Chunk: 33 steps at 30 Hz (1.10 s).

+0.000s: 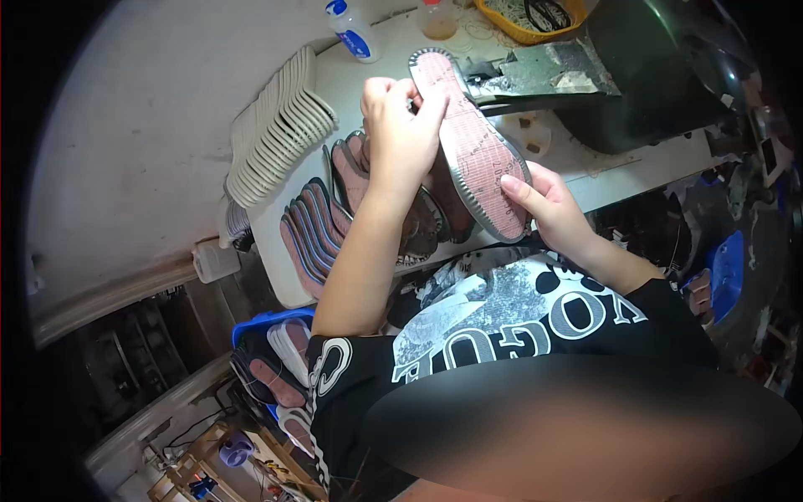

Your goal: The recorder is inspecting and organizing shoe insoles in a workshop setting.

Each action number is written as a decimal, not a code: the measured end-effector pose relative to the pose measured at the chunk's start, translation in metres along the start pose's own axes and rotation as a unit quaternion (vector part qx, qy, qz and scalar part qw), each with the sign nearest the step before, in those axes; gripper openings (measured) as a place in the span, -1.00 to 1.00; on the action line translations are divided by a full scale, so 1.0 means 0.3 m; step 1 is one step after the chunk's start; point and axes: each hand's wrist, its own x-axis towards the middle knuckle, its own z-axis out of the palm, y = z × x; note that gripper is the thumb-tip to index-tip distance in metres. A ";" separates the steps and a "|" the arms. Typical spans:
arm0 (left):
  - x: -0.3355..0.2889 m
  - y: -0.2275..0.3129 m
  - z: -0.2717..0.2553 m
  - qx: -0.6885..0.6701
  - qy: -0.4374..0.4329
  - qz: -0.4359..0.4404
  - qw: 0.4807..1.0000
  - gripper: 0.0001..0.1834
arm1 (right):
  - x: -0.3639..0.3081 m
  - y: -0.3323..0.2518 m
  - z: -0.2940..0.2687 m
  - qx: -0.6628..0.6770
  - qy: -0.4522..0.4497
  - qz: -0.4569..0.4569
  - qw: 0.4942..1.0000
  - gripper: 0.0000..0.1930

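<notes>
A long shoe sole [477, 155] with a pinkish-brown woven face and a dark ribbed rim is held up over the table, tilted with its narrower end toward the far left. My right hand [542, 201] grips its broad near end, thumb lying on the pink face and fingers behind. At the left edge near the narrow end, my left hand [403, 121] is closed, its thumb against the rim and its fingers curled; what lies under them is partly hidden. Several similar pink soles with dark rims [314, 222] stand in a row beneath my left forearm.
Stacked cream soles [284, 125] lean along the white table's [288, 280] left side. A white bottle with a blue cap [351, 32] and a yellow basket [535, 21] stand at the back. Right of the sole is a dark green machine [644, 84]. A blue crate [242, 330] of soles is lower left.
</notes>
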 end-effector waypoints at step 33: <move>-0.444 -0.161 -0.569 -0.355 0.101 -0.250 0.895 -0.23 | 0.129 0.025 0.140 -0.164 -0.195 0.068 0.965 -0.71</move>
